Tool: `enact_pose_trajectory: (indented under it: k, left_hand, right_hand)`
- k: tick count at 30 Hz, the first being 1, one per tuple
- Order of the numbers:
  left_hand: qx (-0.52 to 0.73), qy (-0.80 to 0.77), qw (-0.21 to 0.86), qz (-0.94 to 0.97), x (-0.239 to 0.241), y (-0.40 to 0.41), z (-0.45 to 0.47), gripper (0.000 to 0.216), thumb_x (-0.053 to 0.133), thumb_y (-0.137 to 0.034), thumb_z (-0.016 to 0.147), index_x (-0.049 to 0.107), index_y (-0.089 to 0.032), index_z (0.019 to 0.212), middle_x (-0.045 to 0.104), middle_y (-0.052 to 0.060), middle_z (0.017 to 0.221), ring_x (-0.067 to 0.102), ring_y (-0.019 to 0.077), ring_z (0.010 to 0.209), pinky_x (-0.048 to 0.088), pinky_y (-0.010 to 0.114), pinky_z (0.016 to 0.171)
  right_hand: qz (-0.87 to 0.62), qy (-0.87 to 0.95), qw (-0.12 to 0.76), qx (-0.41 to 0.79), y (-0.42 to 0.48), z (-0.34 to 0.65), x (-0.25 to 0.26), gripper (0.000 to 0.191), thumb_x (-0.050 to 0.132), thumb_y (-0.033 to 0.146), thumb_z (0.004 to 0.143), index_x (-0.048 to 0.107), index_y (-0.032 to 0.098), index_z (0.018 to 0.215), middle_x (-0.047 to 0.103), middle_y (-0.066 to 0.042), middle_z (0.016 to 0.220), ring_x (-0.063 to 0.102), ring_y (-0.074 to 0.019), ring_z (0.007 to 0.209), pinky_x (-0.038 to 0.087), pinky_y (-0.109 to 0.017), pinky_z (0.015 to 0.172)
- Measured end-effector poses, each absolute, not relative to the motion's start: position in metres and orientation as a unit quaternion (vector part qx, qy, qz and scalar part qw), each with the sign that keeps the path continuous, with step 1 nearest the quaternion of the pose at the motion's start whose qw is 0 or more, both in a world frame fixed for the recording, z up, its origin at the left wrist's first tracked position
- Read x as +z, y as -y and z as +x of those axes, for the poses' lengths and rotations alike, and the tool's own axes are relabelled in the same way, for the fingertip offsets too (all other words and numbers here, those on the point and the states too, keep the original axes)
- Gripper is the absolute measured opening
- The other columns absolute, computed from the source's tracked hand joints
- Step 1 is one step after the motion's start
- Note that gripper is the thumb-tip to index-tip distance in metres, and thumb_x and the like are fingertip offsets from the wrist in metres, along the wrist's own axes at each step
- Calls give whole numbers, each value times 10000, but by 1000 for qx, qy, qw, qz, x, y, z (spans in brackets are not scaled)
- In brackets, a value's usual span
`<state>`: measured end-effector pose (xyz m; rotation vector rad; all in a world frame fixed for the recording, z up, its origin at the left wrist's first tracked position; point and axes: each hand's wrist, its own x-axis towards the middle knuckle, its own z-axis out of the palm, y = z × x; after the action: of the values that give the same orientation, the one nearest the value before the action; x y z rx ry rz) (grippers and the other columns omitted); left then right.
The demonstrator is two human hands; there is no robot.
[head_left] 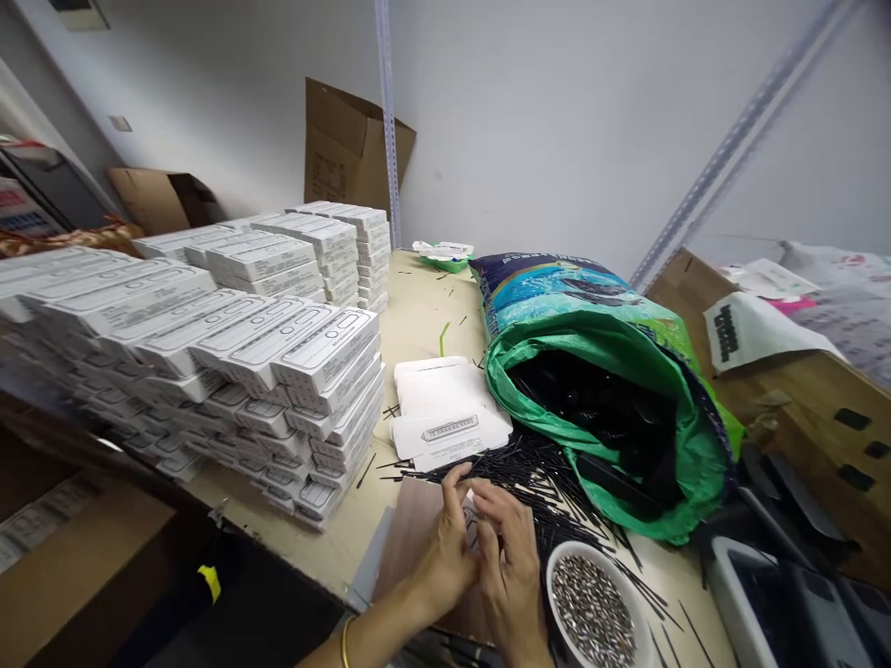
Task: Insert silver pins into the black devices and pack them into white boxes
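Observation:
My left hand (445, 547) and my right hand (505, 552) are pressed together at the table's near edge, fingers curled round a small white item (471, 513) that is mostly hidden between them. A gold bangle is on my left wrist. Just beyond the hands lies a heap of thin black sticks (535, 482). A stack of flat white carton blanks (445, 408) lies behind that. A white bowl of small dark and silver pieces (591, 608) stands right of my right hand.
Tall stacks of white printed boxes (229, 362) fill the left of the table. A green-lined sack of black parts (613, 408) lies open on the right. Brown cardboard boxes (348, 148) lean on the back wall. A wooden crate (800, 390) stands at right.

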<state>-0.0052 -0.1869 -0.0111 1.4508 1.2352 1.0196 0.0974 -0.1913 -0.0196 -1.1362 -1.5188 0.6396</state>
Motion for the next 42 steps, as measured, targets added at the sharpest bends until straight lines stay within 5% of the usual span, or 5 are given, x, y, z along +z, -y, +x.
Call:
enact_pose_trajectory:
  k: [12,19,27,35,42]
  left_hand:
    - [322,-671,131,655,165,166,-84,552,609,-386,801,492,-230,1318,528,93,1206,591,241,944,542,395,804]
    - [128,-842,-129,508,252,77,-262,677,596,-403,812,433,-25,1351,520,134,1298,376,387,1293,336,504,1038]
    - [282,-683,-224,636,223,94,-203,531,490,-357,886,485,-60,1327,521,131,1316,455,315,1264,336,455,1078]
    - [246,-388,221,860,56,60,5,298,492,-264,902,613,-141,1145,625,70,1166,574,161,1087,435,282,981]
    - [156,-380,199,890,-24,-28,120,350,508,-136,837,600,-102,1173,586,163,1184,527,276,1126,387,421,1002]
  right_hand:
    - [-508,425,604,443,179,158,-64,513,445,569,889,580,155,1160,575,-149,1244,550,-279,1144,415,-450,975]
    - [-560,409,555,460,187,173,-58,508,550,589,813,638,134,1020,633,-131,1128,603,-272,1021,446,-400,924]
    - [-667,497,441,338,195,203,-64,375,517,533,843,653,192,918,652,-68,985,583,-246,954,415,-353,848]
    - [-685,647,283,178,197,219,-82,120,509,207,823,558,171,719,589,-65,789,506,-231,790,342,-351,731]
    - [-678,631,331,181,200,215,-82,113,469,155,871,536,164,780,576,-47,830,494,-198,815,334,-328,765]
